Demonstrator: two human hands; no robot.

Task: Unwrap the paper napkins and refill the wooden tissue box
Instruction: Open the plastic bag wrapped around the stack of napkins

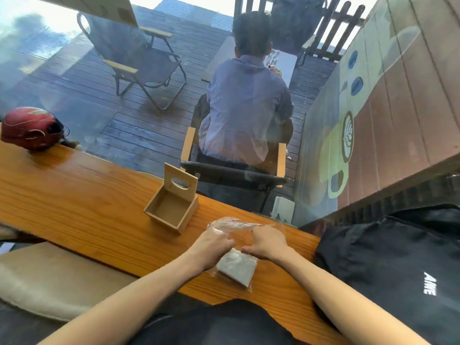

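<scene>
A pack of white paper napkins [237, 268] in clear plastic wrap lies on the wooden counter [74, 200], near its front edge. My left hand [214, 245] and my right hand [267, 242] both pinch the far end of the clear wrap [232, 224], which stands crumpled above the pack. The wooden tissue box [171, 210] sits further back to the left, empty, its slotted lid [181, 181] hinged up and leaning away from me.
A red helmet [29, 128] rests at the counter's far left. A black bag [398, 270] lies right of my right arm. Beyond the window a person sits with their back to me; a cushioned bench [49, 277] is at lower left.
</scene>
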